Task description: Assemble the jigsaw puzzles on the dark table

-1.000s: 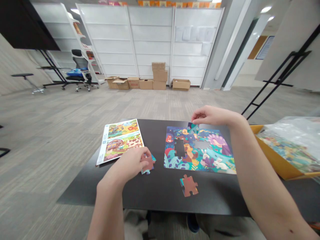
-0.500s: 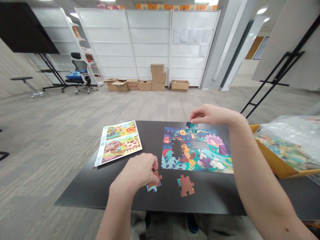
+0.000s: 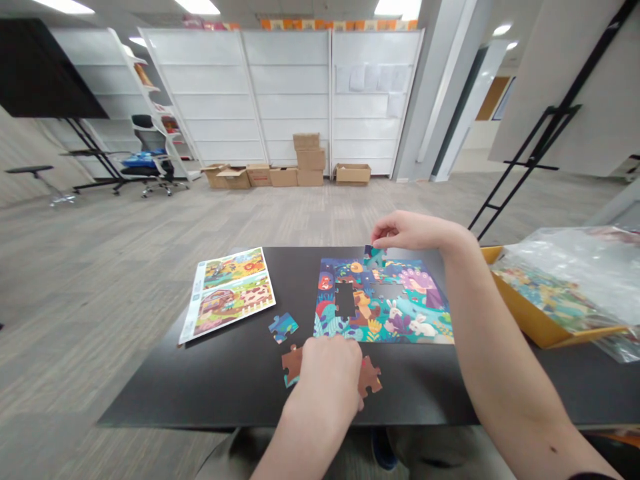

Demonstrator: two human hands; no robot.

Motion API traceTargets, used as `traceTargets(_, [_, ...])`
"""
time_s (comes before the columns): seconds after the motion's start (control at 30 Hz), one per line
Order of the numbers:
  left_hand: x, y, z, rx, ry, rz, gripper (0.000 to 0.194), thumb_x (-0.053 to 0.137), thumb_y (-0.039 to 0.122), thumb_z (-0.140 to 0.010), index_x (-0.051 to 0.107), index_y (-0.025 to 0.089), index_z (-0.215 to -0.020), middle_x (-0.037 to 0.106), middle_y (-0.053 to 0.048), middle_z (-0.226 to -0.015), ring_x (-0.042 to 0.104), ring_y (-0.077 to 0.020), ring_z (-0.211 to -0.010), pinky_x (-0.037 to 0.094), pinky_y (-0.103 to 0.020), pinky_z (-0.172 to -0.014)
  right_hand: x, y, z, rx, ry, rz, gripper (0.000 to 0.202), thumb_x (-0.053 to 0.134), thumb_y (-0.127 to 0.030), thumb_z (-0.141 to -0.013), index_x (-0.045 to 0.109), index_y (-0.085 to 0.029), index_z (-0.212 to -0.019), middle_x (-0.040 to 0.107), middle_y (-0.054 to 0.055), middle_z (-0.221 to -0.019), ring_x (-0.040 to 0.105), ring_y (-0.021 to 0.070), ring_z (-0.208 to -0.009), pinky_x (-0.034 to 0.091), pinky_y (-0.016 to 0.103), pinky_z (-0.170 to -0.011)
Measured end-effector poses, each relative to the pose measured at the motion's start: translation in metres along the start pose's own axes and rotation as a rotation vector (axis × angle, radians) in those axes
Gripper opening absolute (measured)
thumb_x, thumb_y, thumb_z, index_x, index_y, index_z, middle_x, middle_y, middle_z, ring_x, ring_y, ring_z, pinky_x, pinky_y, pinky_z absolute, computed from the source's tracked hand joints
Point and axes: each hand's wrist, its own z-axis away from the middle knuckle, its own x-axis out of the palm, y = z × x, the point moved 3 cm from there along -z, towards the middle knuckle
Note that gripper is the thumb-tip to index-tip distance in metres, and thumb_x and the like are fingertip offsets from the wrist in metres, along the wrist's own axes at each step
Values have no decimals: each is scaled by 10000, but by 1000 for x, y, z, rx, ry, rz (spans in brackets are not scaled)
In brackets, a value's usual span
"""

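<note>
A colourful animal jigsaw (image 3: pixel 400 320) lies on the black table with gaps at its left and centre. Over its top edge my right hand (image 3: pixel 400 230) pinches a teal and dark blue piece (image 3: pixel 374 256). My left hand (image 3: pixel 331 367) is at the table's front, over a brown piece (image 3: pixel 369 377) that shows at its right; its fingertips are hidden beneath the hand. Another brown piece (image 3: pixel 291 364) lies just left of the hand, and a blue-green piece (image 3: pixel 283 327) lies farther up.
At the left of the table (image 3: pixel 200 400) lies a printed picture sheet (image 3: pixel 230 293). A yellow box (image 3: pixel 545 327) with puzzle pieces and clear plastic bags stands at the right. Cardboard boxes and white shelves are across the room.
My left hand has moved right from the left brown piece to the other brown one, uncovering the blue-green piece. My right hand still holds its piece above the jigsaw's top edge.
</note>
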Motion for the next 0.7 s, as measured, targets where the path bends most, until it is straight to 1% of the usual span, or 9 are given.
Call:
traceTargets(0.07, [-5, 3, 6, -21, -17, -124, 377, 876, 231, -519, 698, 186, -848, 733, -180, -937, 704, -414, -942, 510, -463, -806, 0, 2, 0, -1, -1, -3, 333, 653, -482, -797, 724, -184, -929, 733, 62, -869, 632, 203, -776, 457, 313, -682])
traceTargets(0.13, [-12, 4, 11, 3, -44, -201, 367, 812, 236, -599, 686, 175, -939, 728, -192, -1013, 703, -411, -947, 506, -447, -778, 0, 4, -1, 8, -5, 5, 326, 655, -481, -799, 726, -189, -926, 735, 59, -868, 632, 203, -775, 454, 315, -678])
traceTargets(0.17, [-15, 3, 13, 28, -47, -206, 367, 782, 225, -626, 672, 177, -973, 724, -184, -1034, 701, -400, -951, 499, -426, -760, 0, 5, -1, 14, -5, 12, 321, 656, -482, -801, 727, -194, -923, 736, 56, -868, 633, 204, -776, 453, 317, -677])
traceTargets(0.23, [-20, -4, 12, 79, -14, -166, 301, 734, 223, -669, 640, 198, -954, 719, -137, -1013, 698, -348, -921, 469, -363, -701, 0, 7, -1, 22, -5, 27, 313, 659, -486, -803, 729, -204, -920, 739, 50, -870, 636, 207, -780, 452, 322, -678])
traceTargets(0.33, [-21, -18, 4, 187, 15, -1, 168, 689, 258, -707, 579, 220, -828, 684, -43, -810, 661, -238, -743, 393, -289, -588, 0, 10, -2, 21, -6, 33, 304, 659, -485, -803, 729, -211, -917, 740, 45, -870, 638, 210, -783, 454, 327, -682])
traceTargets(0.47, [-18, -28, -7, 323, -80, 301, 88, 612, 195, -746, 534, 216, -779, 587, 32, -643, 579, -146, -596, 376, -243, -541, 1, 12, -3, 18, -9, 31, 296, 654, -476, -803, 728, -209, -908, 737, 46, -859, 634, 209, -772, 456, 327, -671])
traceTargets(0.57, [-22, -31, -15, 344, -109, 499, 106, 626, 239, -774, 524, 211, -790, 553, 49, -622, 562, -129, -582, 403, -234, -548, 1, 12, -3, 18, -6, 33, 303, 658, -479, -799, 736, -208, -910, 735, 47, -850, 629, 207, -771, 456, 323, -669])
traceTargets(0.63, [-26, -35, -21, 328, -85, 600, 144, 653, 257, -770, 528, 205, -818, 594, 34, -670, 601, -133, -626, 444, -239, -590, 1, 11, -2, 18, -10, 33, 306, 658, -479, -798, 739, -207, -912, 733, 46, -840, 630, 207, -772, 457, 320, -670])
traceTargets(0.7, [-30, -43, -28, 304, -33, 667, 178, 676, 269, -768, 530, 197, -840, 621, 17, -723, 631, -138, -672, 473, -248, -629, 1, 11, -2, 16, -21, 22, 309, 655, -478, -799, 739, -204, -914, 733, 46, -836, 636, 208, -780, 460, 316, -674])
